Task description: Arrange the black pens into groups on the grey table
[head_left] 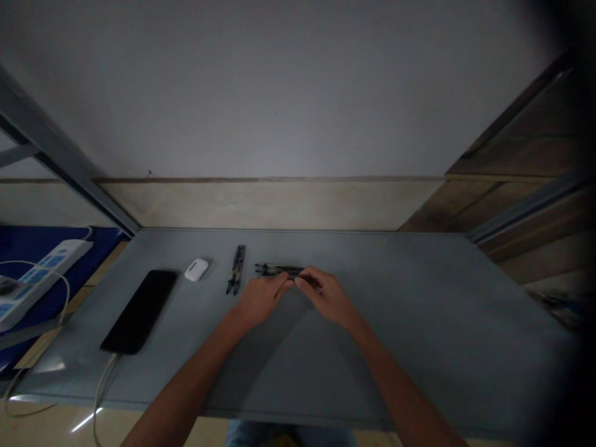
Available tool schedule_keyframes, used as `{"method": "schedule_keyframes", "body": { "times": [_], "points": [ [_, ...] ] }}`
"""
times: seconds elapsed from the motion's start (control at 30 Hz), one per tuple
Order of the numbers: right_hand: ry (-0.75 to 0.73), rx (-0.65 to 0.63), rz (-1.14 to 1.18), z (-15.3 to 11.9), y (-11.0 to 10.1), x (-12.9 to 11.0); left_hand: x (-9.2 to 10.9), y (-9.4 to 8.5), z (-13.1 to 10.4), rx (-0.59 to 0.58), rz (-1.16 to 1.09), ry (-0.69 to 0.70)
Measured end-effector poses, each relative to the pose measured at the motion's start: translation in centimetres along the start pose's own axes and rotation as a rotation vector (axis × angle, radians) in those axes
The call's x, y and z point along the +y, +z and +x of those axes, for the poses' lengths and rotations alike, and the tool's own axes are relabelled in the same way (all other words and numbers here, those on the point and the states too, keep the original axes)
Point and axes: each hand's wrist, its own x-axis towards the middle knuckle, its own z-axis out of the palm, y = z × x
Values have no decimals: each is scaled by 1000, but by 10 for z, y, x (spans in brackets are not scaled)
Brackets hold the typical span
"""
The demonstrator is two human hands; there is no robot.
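Observation:
My left hand (262,300) and my right hand (329,297) meet at the middle of the grey table, fingers pinched close together. Between their fingertips is a slim dark pen, mostly covered by the fingers. Just beyond them, dark pens (272,269) lie side by side, pointing left to right, their right ends partly hidden by my right hand. To the left of my left hand lies another group of pens (235,269), set lengthwise away from me and touching or nearly touching one another.
A white earbud case (196,269) sits left of the pens. Nearer the left edge lies a black phone (139,312) with a white cable plugged in. The grey table (419,323) backs onto a wall. Beyond its left side is a white power strip (41,273).

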Motion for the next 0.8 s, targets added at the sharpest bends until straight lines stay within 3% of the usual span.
{"method": "schedule_keyframes", "body": {
  "times": [0.33,0.8],
  "points": [
    [28,-66,25,-2,1,5,1,-7,-2,-30,-26,65],
    [4,-31,-14,-1,4,4,4,-7,-1,-46,29,50]
  ]
}}
